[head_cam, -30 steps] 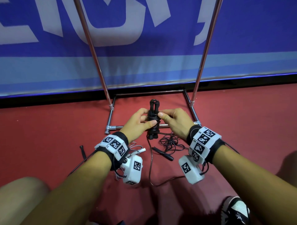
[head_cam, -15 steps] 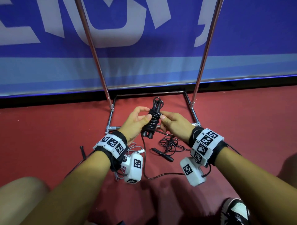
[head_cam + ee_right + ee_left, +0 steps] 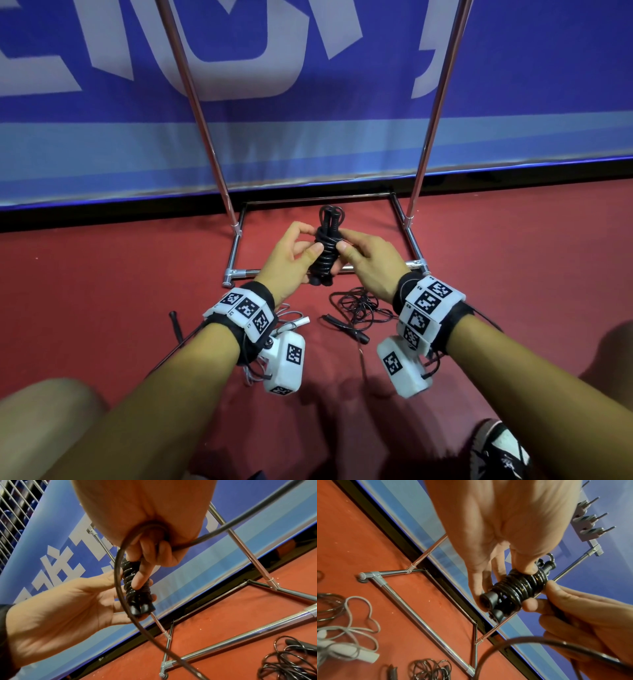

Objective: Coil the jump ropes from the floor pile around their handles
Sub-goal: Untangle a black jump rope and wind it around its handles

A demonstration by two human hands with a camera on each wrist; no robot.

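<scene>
A black jump rope point(image 3: 327, 246) is wound in tight coils around its two handles, held side by side, above the red floor. My left hand point(image 3: 308, 246) holds the bundle point(image 3: 517, 589) with the thumb on top and the fingers behind. My right hand point(image 3: 346, 246) pinches the coils from the right and grips the loose tail point(image 3: 118, 574), which arcs out of its fist in a wide loop. On the floor below lie a tangled black rope point(image 3: 356, 305) with its handle and a pale grey rope point(image 3: 351, 628) with a white handle.
A chrome rack base point(image 3: 239, 274) and its two uprights stand just beyond the hands, against a blue banner wall. Another thin black handle point(image 3: 174, 325) lies on the floor at the left. My shoe point(image 3: 496, 452) shows at the lower right and my knee at the lower left.
The long tail that trailed down across the floor has been drawn up and is much shorter. The bundle has tilted, and my right hand has shifted its grip on the coils.
</scene>
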